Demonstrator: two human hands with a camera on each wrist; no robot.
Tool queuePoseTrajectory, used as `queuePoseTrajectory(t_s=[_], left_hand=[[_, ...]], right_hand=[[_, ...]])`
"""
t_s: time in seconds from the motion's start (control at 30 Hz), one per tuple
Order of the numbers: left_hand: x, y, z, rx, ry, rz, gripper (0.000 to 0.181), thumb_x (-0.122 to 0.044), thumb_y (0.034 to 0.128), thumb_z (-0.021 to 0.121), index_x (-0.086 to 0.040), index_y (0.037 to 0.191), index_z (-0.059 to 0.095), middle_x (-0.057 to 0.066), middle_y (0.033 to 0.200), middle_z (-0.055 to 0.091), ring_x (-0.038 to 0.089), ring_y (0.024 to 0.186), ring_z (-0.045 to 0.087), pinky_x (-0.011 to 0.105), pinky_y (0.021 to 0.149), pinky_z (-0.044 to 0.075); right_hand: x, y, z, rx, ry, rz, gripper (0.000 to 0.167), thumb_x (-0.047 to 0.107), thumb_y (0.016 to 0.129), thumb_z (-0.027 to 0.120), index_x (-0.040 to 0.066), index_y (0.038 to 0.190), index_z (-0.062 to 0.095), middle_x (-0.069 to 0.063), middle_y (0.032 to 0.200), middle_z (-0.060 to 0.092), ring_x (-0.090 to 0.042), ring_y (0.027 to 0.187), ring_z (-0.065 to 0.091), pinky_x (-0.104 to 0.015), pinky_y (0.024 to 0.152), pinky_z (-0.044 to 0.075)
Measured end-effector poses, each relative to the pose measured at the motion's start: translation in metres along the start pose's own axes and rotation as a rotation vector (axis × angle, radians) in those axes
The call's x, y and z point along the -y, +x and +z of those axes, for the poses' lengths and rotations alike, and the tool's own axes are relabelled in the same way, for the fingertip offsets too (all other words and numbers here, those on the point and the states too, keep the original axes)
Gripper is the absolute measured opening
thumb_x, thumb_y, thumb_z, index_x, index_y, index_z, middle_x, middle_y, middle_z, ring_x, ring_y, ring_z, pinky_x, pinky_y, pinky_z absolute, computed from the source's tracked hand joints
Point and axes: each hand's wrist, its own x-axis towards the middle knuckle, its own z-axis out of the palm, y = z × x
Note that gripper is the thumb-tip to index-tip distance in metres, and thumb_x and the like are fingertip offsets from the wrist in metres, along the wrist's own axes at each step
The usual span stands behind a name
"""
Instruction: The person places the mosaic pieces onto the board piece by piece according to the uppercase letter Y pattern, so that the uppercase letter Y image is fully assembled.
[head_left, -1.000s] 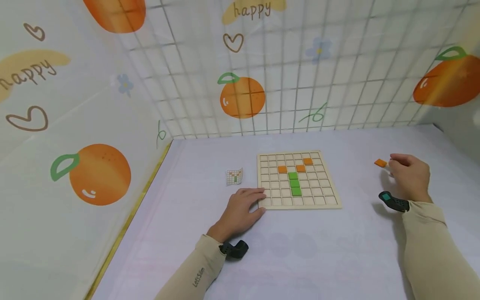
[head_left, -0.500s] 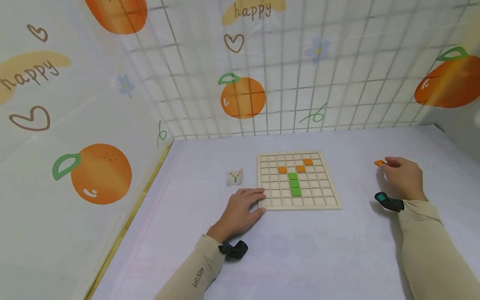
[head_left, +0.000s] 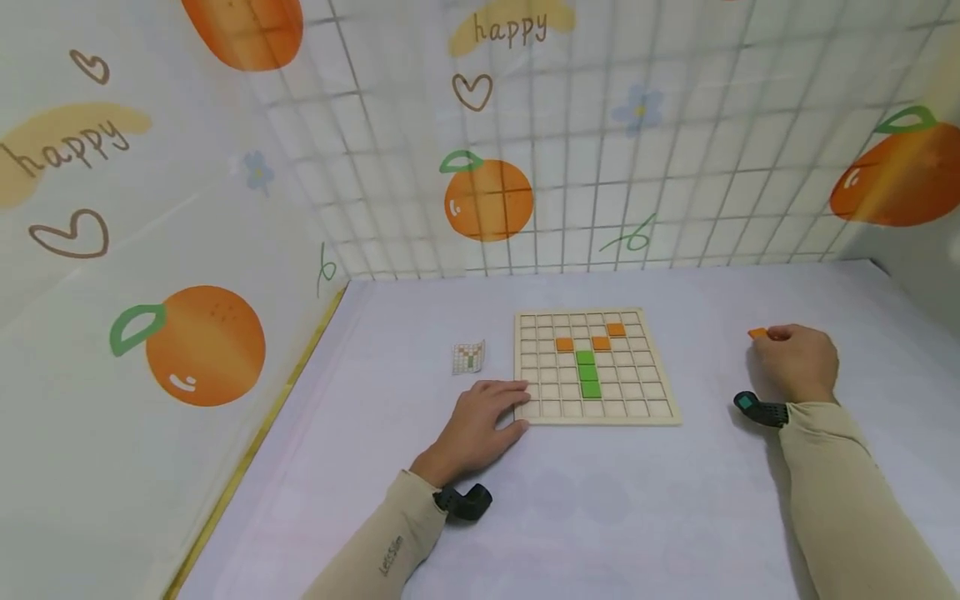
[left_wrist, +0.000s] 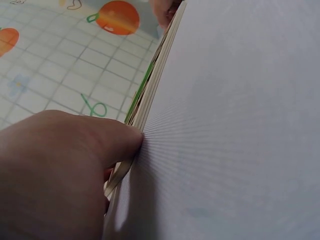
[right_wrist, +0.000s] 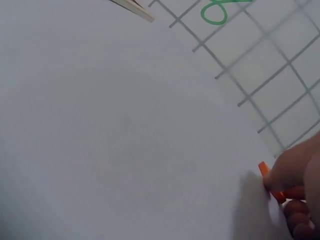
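Note:
My right hand (head_left: 797,363) pinches an orange square tile (head_left: 757,333) over the right side of the table; in the right wrist view the orange tile (right_wrist: 263,170) shows at the fingertips, partly hidden by them. The left hand (head_left: 477,423) rests at the near left corner of a wooden grid board (head_left: 630,408), its fingers fairly straight over the left edge. Up close in the left wrist view, its thumb touches the board's edge (left_wrist: 154,90). Three green tiles (head_left: 588,373) stand in a column on the grid, with three orange tiles (head_left: 602,343) beyond them.
A small pattern card (head_left: 468,357) with a curled edge lies left of the board, showing a coloured grid. Behind the pale tabletop (head_left: 600,500) hangs a printed sheet (head_left: 570,150) with oranges and grid lines. A yellow strip (head_left: 258,442) runs along the table's left edge.
My right hand has moved a little left and turned over, so its fingers now hide more of the orange tile. The left hand stays on the board. The head view has tipped slightly.

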Motion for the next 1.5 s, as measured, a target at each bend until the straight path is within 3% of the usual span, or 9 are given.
queuePoseTrajectory(t_s=[0.17,0.43,0.63,0.9,1.03,1.17,1.4,1.5], left_hand=[[-0.001,0.005,-0.002,0.032,0.011,-0.002,0.041,-0.033,0.0988,0.06,-0.017,0.137,0.063,-0.009,0.15,0.049,0.018,0.136,0.042,0.047,0.109,0.034],[0.0,0.005,0.003,0.036,0.007,-0.016,0.041,-0.033,0.098,0.061,-0.018,0.136,0.063,-0.01,0.149,0.049,0.017,0.136,0.042,0.046,0.109,0.034],[0.0,0.002,0.006,0.038,-0.008,-0.013,0.041,-0.033,0.098,0.062,-0.018,0.136,0.063,-0.011,0.15,0.048,0.018,0.136,0.041,0.047,0.109,0.034],[-0.001,0.006,0.004,0.02,0.006,0.002,0.041,-0.034,0.098,0.062,-0.018,0.136,0.064,-0.01,0.149,0.049,0.017,0.136,0.041,0.046,0.108,0.034],[-0.002,0.006,0.004,0.034,0.0,-0.006,0.041,-0.034,0.0979,0.062,-0.018,0.136,0.064,-0.009,0.149,0.05,0.018,0.135,0.042,0.047,0.108,0.034],[-0.003,0.007,0.002,0.032,-0.005,-0.009,0.041,-0.034,0.0984,0.061,-0.018,0.136,0.063,-0.009,0.15,0.049,0.018,0.136,0.041,0.047,0.108,0.034],[-0.001,0.002,0.001,0.019,-0.012,-0.027,0.041,-0.034,0.0976,0.062,-0.018,0.136,0.063,-0.011,0.15,0.049,0.016,0.136,0.04,0.046,0.107,0.035],[0.002,0.0,-0.001,0.009,-0.014,-0.026,0.041,-0.033,0.0976,0.062,-0.018,0.136,0.064,-0.01,0.149,0.049,0.017,0.136,0.041,0.047,0.107,0.035]], right_hand=[[-0.006,-0.003,-0.003,0.004,-0.014,0.016,0.048,0.022,0.095,0.05,-0.013,0.128,0.056,-0.036,0.127,0.053,-0.05,0.113,0.047,-0.043,0.074,0.038],[-0.005,-0.003,0.001,0.015,0.0,0.073,0.049,0.022,0.096,0.051,-0.012,0.132,0.053,-0.034,0.13,0.051,-0.049,0.116,0.044,-0.049,0.08,0.039],[-0.007,-0.002,0.004,-0.008,0.042,0.062,0.052,0.017,0.094,0.053,-0.012,0.137,0.048,-0.032,0.126,0.05,-0.049,0.111,0.045,-0.043,0.075,0.036],[-0.004,-0.001,0.002,-0.029,0.107,0.045,0.049,0.019,0.094,0.051,-0.007,0.136,0.053,-0.03,0.128,0.053,-0.045,0.112,0.048,-0.038,0.073,0.036],[0.002,-0.001,0.003,-0.032,0.211,0.062,0.05,0.024,0.097,0.053,-0.004,0.138,0.054,-0.025,0.131,0.056,-0.028,0.102,0.058,-0.026,0.071,0.044],[0.008,0.001,0.006,-0.009,0.368,0.066,0.049,0.027,0.1,0.054,-0.002,0.139,0.052,-0.017,0.127,0.057,-0.002,0.076,0.064,-0.016,0.064,0.052],[0.02,0.001,0.017,0.058,0.632,0.074,0.015,0.022,0.1,0.058,0.019,0.114,0.059,0.006,0.103,0.058,-0.001,0.075,0.067,-0.017,0.067,0.055],[0.03,-0.002,0.023,0.094,0.727,0.062,0.018,0.019,0.1,0.059,0.016,0.117,0.059,0.004,0.104,0.059,-0.005,0.077,0.068,-0.017,0.068,0.055]])
